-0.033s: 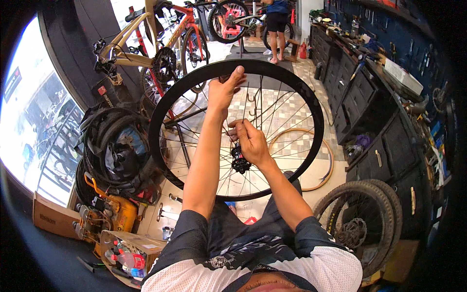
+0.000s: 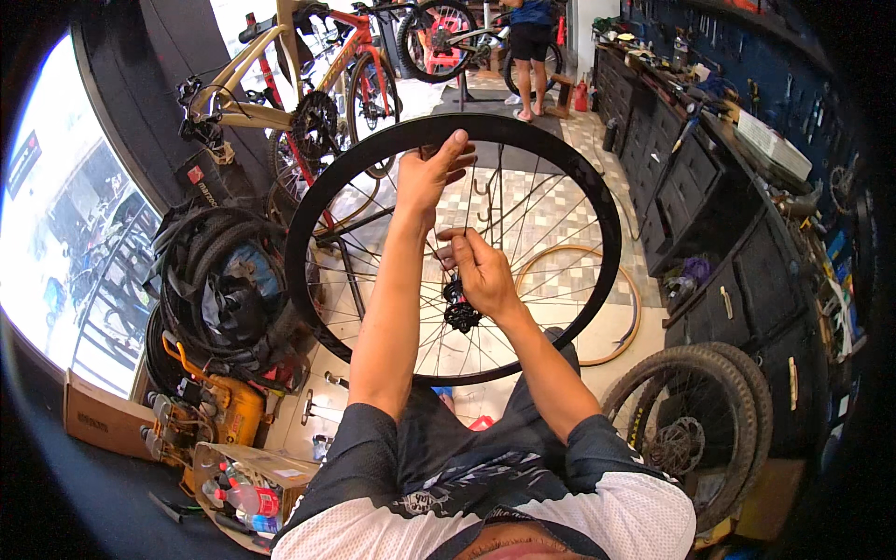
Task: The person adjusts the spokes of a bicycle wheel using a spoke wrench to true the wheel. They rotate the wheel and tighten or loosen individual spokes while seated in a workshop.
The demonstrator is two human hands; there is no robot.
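A black deep-rimmed bicycle wheel [image 2: 597, 187] stands tilted in front of me, its thin spokes running to a dark hub [image 2: 461, 315] low in the middle. At the upper rim is my left hand [image 2: 431, 177], its thumb stretched up over the rim's face and its fingers apart, pointing right. Just above the hub, my right hand [image 2: 483, 271] is closed in a pinch around a thin spoke; its fingertips partly hide the spoke. My forearms cross in front of the lower rim.
A tan bicycle frame [image 2: 247, 112] and a pile of black tyres [image 2: 219, 280] are at left, above a yellow machine [image 2: 238, 411]. At right stand dark drawers [image 2: 691, 201] and knobbly-tyred wheels [image 2: 691, 420]. A tan-edged tyre [image 2: 637, 317] lies on the floor. Another person [image 2: 532, 56] stands far back.
The fingers of my left hand are spread slightly more beside the rim. The wheel and my right hand look almost the same.
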